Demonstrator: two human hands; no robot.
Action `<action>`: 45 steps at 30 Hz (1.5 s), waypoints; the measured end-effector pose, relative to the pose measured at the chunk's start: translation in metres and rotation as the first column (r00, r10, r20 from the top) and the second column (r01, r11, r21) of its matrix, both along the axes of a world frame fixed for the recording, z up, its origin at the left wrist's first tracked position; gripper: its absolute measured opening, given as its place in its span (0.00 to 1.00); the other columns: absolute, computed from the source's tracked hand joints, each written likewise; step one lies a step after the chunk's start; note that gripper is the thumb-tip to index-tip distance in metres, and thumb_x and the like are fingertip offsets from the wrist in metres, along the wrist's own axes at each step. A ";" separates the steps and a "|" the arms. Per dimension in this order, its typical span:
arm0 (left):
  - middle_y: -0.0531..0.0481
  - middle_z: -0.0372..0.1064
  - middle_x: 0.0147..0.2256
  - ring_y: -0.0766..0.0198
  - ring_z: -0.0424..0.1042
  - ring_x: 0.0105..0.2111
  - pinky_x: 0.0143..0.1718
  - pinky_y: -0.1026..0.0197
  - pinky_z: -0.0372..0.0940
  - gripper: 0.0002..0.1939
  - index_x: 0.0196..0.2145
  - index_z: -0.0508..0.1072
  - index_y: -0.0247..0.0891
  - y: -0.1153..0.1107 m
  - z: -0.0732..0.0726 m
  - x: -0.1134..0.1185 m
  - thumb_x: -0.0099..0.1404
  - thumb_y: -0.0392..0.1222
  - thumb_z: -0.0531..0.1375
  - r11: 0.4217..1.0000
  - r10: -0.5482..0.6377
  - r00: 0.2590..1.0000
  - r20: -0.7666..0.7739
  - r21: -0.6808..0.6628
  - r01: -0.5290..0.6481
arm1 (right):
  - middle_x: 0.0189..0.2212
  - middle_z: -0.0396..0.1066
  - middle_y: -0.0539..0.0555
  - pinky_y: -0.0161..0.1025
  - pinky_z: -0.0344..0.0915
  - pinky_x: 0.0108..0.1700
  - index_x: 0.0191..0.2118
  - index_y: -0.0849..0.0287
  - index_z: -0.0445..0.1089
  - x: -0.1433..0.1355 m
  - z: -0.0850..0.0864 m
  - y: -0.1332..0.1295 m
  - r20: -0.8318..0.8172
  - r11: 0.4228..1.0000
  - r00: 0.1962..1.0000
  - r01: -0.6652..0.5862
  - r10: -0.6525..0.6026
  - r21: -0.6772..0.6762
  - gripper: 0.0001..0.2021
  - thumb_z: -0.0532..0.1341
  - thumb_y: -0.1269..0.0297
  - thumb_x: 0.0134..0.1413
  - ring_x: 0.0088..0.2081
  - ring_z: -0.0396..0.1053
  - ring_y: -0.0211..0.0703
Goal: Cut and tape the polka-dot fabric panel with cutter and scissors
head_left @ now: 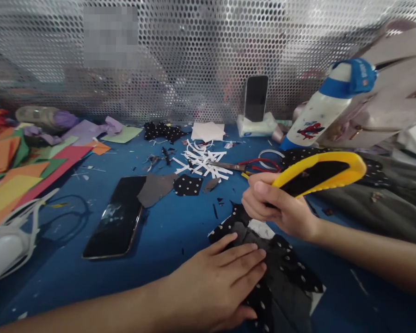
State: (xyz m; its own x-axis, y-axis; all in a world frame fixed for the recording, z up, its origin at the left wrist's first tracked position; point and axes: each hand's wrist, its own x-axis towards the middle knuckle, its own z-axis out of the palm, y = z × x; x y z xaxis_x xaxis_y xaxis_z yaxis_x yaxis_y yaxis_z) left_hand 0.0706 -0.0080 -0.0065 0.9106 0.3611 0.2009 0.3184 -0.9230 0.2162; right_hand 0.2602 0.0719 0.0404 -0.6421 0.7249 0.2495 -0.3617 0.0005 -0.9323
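On a blue desk (166,240), a dark fabric piece (291,289), part plain grey and part black with white dots, lies directly before you, slightly right of centre. Its long axis slants from the upper left, near your right fist, down to the lower right; a white patch (261,228) shows at its upper edge.

Your left hand (222,275) lies on the fabric's left side, palm down, fingers extended and reaching across it toward the right. Its grip is apart, holding nothing between finger and thumb.

Your right hand (280,203) is at the fabric's far end. Its grip is clamped on a yellow-and-black tool (319,173), perhaps a cutter, whose broad end rises to the right, away from the fabric. The other end vanishes into your fist, so no blade can be made out. From this right grip, the fabric lies below, toward your body. Your left hand is the nearer, being on the cloth; whether your right touches it is unclear.

Beyond your right hand are red-handled scissors (258,163), their tips over white paper strips (204,159). A dark phone (116,219) lies well to the left.
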 end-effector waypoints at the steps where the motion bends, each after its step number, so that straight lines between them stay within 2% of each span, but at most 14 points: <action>1: 0.43 0.53 0.67 0.55 0.54 0.67 0.69 0.48 0.47 0.28 0.65 0.58 0.30 0.000 0.001 0.000 0.76 0.51 0.46 1.000 -0.005 1.000 -0.012 0.000 0.005 | 0.15 0.45 0.41 0.33 0.43 0.19 0.23 0.58 0.51 0.000 -0.002 0.000 0.007 1.000 1.000 0.000 0.000 -0.009 0.21 0.56 0.59 0.67 0.17 0.43 0.29; 10: 0.43 0.49 0.68 0.54 0.52 0.67 0.69 0.47 0.46 0.29 0.66 0.56 0.29 0.001 0.006 -0.001 0.77 0.51 0.42 0.999 -0.028 0.996 -0.082 -0.029 0.026 | 0.15 0.45 0.41 0.33 0.43 0.20 0.23 0.57 0.50 0.000 -0.009 0.000 0.007 1.000 1.000 0.002 -0.002 0.005 0.21 0.54 0.60 0.68 0.17 0.43 0.30; 16: 0.44 0.52 0.67 0.56 0.54 0.66 0.70 0.50 0.44 0.27 0.65 0.57 0.30 -0.001 0.002 -0.002 0.77 0.50 0.44 1.000 -0.002 1.000 -0.028 -0.012 0.002 | 0.16 0.46 0.42 0.35 0.43 0.21 0.23 0.56 0.52 0.006 -0.013 -0.013 0.176 0.983 0.975 0.113 -0.138 0.142 0.21 0.58 0.56 0.65 0.18 0.45 0.31; 19: 0.44 0.53 0.67 0.57 0.54 0.66 0.70 0.51 0.43 0.27 0.65 0.58 0.30 -0.001 0.001 -0.002 0.77 0.51 0.45 1.000 0.007 1.000 -0.005 0.000 -0.007 | 0.16 0.46 0.42 0.35 0.44 0.22 0.23 0.56 0.51 0.008 -0.016 -0.016 0.199 0.975 0.965 0.135 -0.169 0.176 0.22 0.58 0.54 0.64 0.18 0.45 0.32; 25: 0.43 0.53 0.67 0.56 0.54 0.66 0.69 0.49 0.45 0.27 0.65 0.57 0.29 0.002 0.005 -0.002 0.77 0.49 0.44 0.999 -0.016 0.999 -0.041 -0.037 0.015 | 0.16 0.44 0.42 0.35 0.44 0.22 0.23 0.55 0.49 0.008 -0.023 -0.014 0.143 0.985 0.985 0.077 -0.099 0.151 0.21 0.55 0.54 0.66 0.18 0.44 0.32; 30: 0.42 0.54 0.66 0.55 0.56 0.66 0.68 0.48 0.49 0.26 0.65 0.58 0.29 0.001 0.007 -0.002 0.77 0.49 0.46 0.999 -0.019 0.999 -0.035 -0.033 0.018 | 0.17 0.47 0.43 0.36 0.43 0.22 0.22 0.56 0.51 0.008 -0.020 -0.019 0.261 0.971 0.955 0.081 -0.140 0.225 0.22 0.58 0.55 0.63 0.19 0.45 0.32; 33: 0.42 0.54 0.66 0.56 0.55 0.66 0.68 0.49 0.48 0.26 0.65 0.57 0.30 0.001 0.005 -0.002 0.77 0.49 0.46 0.999 -0.019 0.999 -0.041 -0.028 0.018 | 0.17 0.45 0.42 0.35 0.43 0.22 0.24 0.57 0.51 0.009 -0.015 -0.019 0.143 0.981 0.983 0.093 -0.118 0.171 0.21 0.55 0.56 0.67 0.19 0.44 0.31; 36: 0.42 0.54 0.67 0.56 0.54 0.67 0.69 0.49 0.45 0.26 0.65 0.57 0.30 0.001 0.005 -0.001 0.77 0.49 0.45 1.000 -0.024 0.999 -0.037 -0.019 0.024 | 0.17 0.46 0.42 0.34 0.43 0.22 0.25 0.57 0.51 0.009 -0.009 -0.017 0.031 0.982 0.997 0.068 -0.074 0.174 0.20 0.53 0.58 0.69 0.19 0.44 0.30; 40: 0.42 0.53 0.67 0.56 0.53 0.67 0.69 0.48 0.46 0.26 0.65 0.56 0.30 0.002 0.005 -0.001 0.77 0.48 0.45 0.999 -0.026 0.998 -0.054 -0.026 0.024 | 0.16 0.45 0.42 0.34 0.42 0.21 0.25 0.58 0.50 0.008 -0.006 -0.015 -0.014 0.988 0.999 0.046 -0.044 0.147 0.20 0.54 0.59 0.69 0.18 0.44 0.29; 45: 0.43 0.52 0.67 0.56 0.53 0.67 0.69 0.48 0.47 0.26 0.66 0.56 0.31 0.000 0.005 -0.002 0.77 0.49 0.44 0.999 -0.023 0.997 -0.068 -0.038 0.020 | 0.15 0.45 0.42 0.33 0.42 0.21 0.24 0.58 0.49 0.004 -0.014 -0.012 -0.037 0.996 0.999 0.036 -0.034 0.076 0.21 0.54 0.61 0.69 0.18 0.44 0.28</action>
